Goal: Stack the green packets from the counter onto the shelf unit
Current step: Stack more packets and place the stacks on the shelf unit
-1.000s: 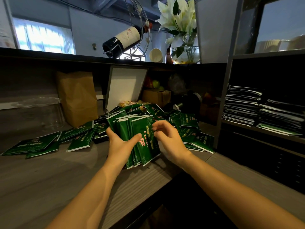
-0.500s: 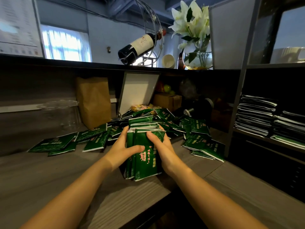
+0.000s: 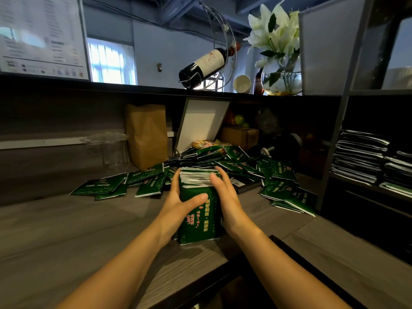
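Note:
A bundle of green packets (image 3: 198, 217) stands on edge on the grey counter (image 3: 66, 237), white top edges lined up. My left hand (image 3: 178, 201) grips its left side, thumb across the front face. My right hand (image 3: 225, 197) presses flat against its right side with straight fingers. Behind the bundle lies a loose pile of green packets (image 3: 236, 161), with more scattered to the left (image 3: 100, 186) and to the right (image 3: 289, 195). On the right, the dark shelf unit (image 3: 343, 139) holds stacks of packets (image 3: 361, 157).
A brown paper bag (image 3: 147, 134), clear plastic cups (image 3: 111, 150) and a leaning white board (image 3: 200, 123) stand at the back of the counter. A cardboard box (image 3: 240, 136) sits behind the pile. On the upper ledge are a wine bottle in a wire holder (image 3: 205, 63) and a vase of lilies (image 3: 281, 79).
The fanned packets have been squared into one upright bundle standing on the counter. Both hands moved in against its sides. The camera view shifted left and slightly down.

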### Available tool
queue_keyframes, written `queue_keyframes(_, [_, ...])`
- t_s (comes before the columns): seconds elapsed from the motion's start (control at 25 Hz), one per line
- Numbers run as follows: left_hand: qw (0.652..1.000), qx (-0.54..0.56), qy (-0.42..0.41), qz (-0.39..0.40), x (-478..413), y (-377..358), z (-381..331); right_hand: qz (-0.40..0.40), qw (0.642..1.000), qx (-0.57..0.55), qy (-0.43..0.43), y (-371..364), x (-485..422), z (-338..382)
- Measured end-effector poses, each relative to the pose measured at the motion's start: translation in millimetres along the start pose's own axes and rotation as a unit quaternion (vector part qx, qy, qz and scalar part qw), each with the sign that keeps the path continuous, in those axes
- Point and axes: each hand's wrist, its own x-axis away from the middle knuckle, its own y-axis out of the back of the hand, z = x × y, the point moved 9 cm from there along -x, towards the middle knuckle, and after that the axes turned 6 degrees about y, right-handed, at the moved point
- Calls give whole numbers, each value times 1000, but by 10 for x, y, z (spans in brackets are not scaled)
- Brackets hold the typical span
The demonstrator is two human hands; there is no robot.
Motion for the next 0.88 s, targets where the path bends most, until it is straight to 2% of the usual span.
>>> queue_keyframes(0.28, [999, 42, -13, -3, -79, -15, 114, -34, 999, 9, 37, -57, -34, 62])
queue_keyframes(0.44, [994, 73, -31, -74, -106, 88, 118, -29, 998, 20, 56, -55, 22, 37])
queue_keyframes(0.68, [991, 110, 16, -69, -181, 48, 269, -60, 992, 63, 87, -38, 27, -16])
queue_keyframes(0.88, [991, 85, 33, -97, -294, 158, 393, 26, 989, 127, 77, -19, 11, -41])
